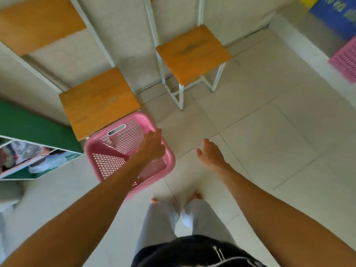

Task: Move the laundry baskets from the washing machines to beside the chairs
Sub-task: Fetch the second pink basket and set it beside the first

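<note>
A pink perforated laundry basket (pixel 107 162) stands empty on the floor, tucked against the right front corner of an orange-seated chair (pixel 98 101). My left hand (pixel 152 145) hovers over the basket's right rim, fingers straight and apart, holding nothing. My right hand (pixel 210 153) hangs open over the bare tiles to the right of the basket. A second orange chair (pixel 192 53) with white metal legs stands further back against the wall. Another pink basket (pixel 344 60) shows at the right edge, partly cut off.
A green-and-white shelf unit (pixel 38 160) with bagged items stands at the left. A blue sign (pixel 337 14) leans at the top right. Pale floor tiles (pixel 269 141) spread to the right. My bare feet (pixel 196 195) are right below the basket.
</note>
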`<action>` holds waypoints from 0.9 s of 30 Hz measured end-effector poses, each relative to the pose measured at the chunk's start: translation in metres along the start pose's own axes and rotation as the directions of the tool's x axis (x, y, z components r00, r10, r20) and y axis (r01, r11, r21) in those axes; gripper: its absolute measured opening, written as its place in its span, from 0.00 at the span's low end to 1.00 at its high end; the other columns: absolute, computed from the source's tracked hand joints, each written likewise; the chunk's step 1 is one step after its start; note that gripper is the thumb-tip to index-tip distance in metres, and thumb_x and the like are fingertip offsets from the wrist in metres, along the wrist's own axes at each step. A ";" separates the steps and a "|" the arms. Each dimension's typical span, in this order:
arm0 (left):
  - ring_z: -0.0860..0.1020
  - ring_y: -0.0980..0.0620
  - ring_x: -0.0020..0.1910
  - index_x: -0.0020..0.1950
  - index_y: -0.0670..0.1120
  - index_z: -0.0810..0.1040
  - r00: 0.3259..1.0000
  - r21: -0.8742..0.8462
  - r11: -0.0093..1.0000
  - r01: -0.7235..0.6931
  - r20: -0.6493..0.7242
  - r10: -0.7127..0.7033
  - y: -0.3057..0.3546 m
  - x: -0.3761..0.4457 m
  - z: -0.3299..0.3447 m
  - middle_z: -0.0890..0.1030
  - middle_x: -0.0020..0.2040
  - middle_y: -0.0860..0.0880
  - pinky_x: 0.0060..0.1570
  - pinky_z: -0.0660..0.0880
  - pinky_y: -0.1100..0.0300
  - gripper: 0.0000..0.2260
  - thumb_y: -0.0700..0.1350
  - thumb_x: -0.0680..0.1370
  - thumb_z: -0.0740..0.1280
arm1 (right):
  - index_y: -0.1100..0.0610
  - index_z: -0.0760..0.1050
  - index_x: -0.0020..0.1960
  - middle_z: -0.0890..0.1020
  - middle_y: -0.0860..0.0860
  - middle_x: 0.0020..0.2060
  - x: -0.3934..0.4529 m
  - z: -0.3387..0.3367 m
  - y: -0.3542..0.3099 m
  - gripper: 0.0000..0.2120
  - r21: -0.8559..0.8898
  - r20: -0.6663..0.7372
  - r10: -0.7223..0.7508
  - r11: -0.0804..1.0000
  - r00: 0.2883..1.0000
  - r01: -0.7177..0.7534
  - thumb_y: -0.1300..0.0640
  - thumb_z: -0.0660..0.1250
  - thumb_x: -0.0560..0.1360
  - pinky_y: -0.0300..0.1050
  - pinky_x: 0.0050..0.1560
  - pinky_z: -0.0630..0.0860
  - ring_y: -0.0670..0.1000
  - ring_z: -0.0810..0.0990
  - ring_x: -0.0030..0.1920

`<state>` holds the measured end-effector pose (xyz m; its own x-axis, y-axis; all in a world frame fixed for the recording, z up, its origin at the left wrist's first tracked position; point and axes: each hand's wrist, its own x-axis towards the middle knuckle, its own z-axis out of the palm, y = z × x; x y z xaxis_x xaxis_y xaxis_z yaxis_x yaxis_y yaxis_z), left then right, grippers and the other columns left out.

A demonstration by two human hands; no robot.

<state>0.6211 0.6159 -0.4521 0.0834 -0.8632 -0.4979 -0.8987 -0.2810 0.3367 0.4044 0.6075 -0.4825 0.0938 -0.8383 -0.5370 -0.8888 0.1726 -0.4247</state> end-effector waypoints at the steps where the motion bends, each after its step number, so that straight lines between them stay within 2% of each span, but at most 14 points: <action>1: 0.70 0.41 0.68 0.75 0.42 0.61 0.999 0.022 0.999 -0.036 0.011 0.036 0.022 -0.003 -0.006 0.70 0.69 0.39 0.62 0.71 0.50 0.27 0.38 0.77 0.63 | 0.64 0.68 0.69 0.79 0.61 0.62 -0.012 -0.015 0.009 0.20 0.034 -0.017 0.011 0.999 1.000 -0.010 0.53 0.61 0.82 0.50 0.55 0.76 0.60 0.79 0.61; 5: 0.65 0.39 0.71 0.77 0.46 0.57 0.982 0.097 0.983 -0.157 0.123 0.145 0.116 0.002 -0.014 0.65 0.73 0.39 0.66 0.69 0.45 0.28 0.42 0.78 0.63 | 0.61 0.66 0.70 0.79 0.59 0.62 -0.037 -0.069 0.055 0.20 0.179 -0.107 0.093 0.981 0.990 -0.073 0.52 0.60 0.82 0.51 0.58 0.77 0.59 0.79 0.61; 10: 0.65 0.41 0.72 0.76 0.49 0.60 0.930 0.188 0.924 -0.332 0.228 0.288 0.238 0.036 -0.008 0.63 0.73 0.42 0.67 0.69 0.46 0.26 0.47 0.79 0.62 | 0.61 0.65 0.73 0.79 0.59 0.63 -0.033 -0.134 0.121 0.23 0.341 -0.213 0.242 0.926 0.947 -0.160 0.52 0.60 0.82 0.50 0.60 0.74 0.59 0.78 0.64; 14: 0.67 0.41 0.70 0.75 0.50 0.62 0.886 0.225 0.869 -0.441 0.264 0.381 0.326 0.067 -0.009 0.64 0.72 0.43 0.65 0.69 0.47 0.25 0.48 0.79 0.61 | 0.59 0.65 0.73 0.80 0.59 0.62 -0.021 -0.184 0.173 0.23 0.446 -0.273 0.339 0.874 0.900 -0.193 0.52 0.61 0.81 0.51 0.59 0.76 0.60 0.80 0.62; 18: 0.69 0.43 0.68 0.74 0.52 0.63 0.835 0.192 0.833 -0.520 0.319 0.448 0.405 0.118 -0.004 0.65 0.70 0.44 0.64 0.71 0.44 0.25 0.48 0.77 0.62 | 0.58 0.65 0.73 0.82 0.60 0.58 0.015 -0.232 0.229 0.22 0.487 -0.286 0.423 0.837 0.860 -0.250 0.52 0.60 0.82 0.51 0.57 0.77 0.59 0.81 0.59; 24: 0.70 0.44 0.67 0.73 0.51 0.66 0.775 0.148 0.798 -0.584 0.395 0.493 0.514 0.212 0.008 0.69 0.70 0.45 0.63 0.71 0.49 0.24 0.49 0.76 0.62 | 0.58 0.66 0.73 0.83 0.59 0.57 0.081 -0.316 0.301 0.22 0.541 -0.268 0.543 0.768 0.796 -0.342 0.51 0.60 0.81 0.51 0.57 0.77 0.60 0.81 0.59; 27: 0.70 0.45 0.68 0.71 0.49 0.69 0.757 0.125 0.791 -0.599 0.412 0.508 0.563 0.250 0.006 0.72 0.70 0.45 0.64 0.69 0.52 0.22 0.48 0.77 0.62 | 0.58 0.67 0.73 0.81 0.60 0.61 0.105 -0.354 0.328 0.22 0.552 -0.224 0.582 0.737 0.781 -0.390 0.51 0.61 0.81 0.53 0.60 0.78 0.60 0.80 0.60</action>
<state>0.1332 0.2439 -0.3918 -0.5703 -0.6233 -0.5350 -0.8148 0.3466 0.4647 -0.0362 0.3931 -0.4206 -0.5448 -0.6707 -0.5034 -0.4438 0.7399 -0.5055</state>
